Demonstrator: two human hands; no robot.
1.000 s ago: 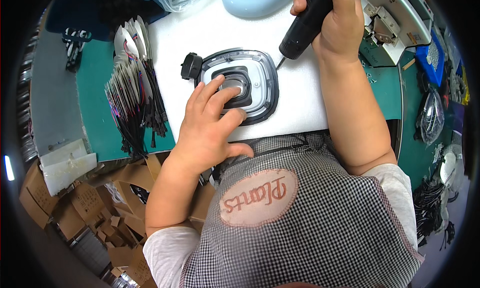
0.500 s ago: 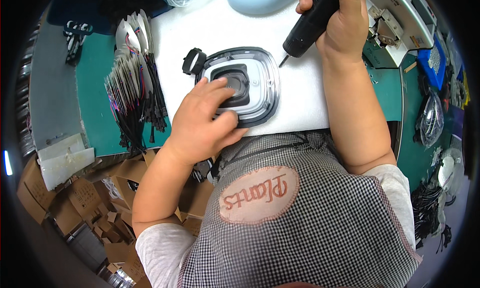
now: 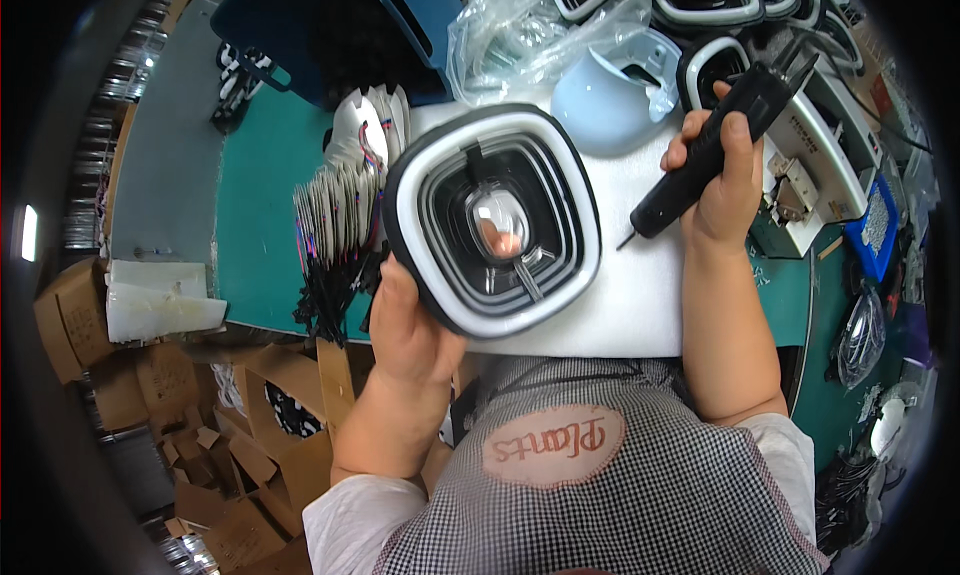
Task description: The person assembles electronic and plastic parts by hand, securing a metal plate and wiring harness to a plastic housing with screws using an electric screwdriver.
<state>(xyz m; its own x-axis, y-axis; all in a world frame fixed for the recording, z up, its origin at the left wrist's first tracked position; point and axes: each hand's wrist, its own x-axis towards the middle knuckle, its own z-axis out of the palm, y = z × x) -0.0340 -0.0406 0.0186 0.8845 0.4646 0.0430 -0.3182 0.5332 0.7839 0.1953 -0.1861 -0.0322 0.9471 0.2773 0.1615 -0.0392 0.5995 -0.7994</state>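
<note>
Panel grasped by the left hand, screwdriver by the right hand

A rounded-square panel, edged in black with a white ring, is held up over the white mat on the green bench. With the panel taken as the dial's centre and 12 at the top of the view, its corner at 7 o'clock is clasped by the left hand; most of the fingers are hidden behind it. At its middle a clear dome is surrounded by dark steps.

Between 2 and 3 o'clock the black screwdriver is clenched in the grip of the right hand, its bit directed toward 7 or 8 and set apart from the panel.

At 9 o'clock a row of pale plates with wires is lined up. A blue crate is seen at 11, a plastic bag at 12, and a light-blue shell between 1 and 2. Between 7 and 8, cardboard boxes are piled beyond the bench edge.
</note>
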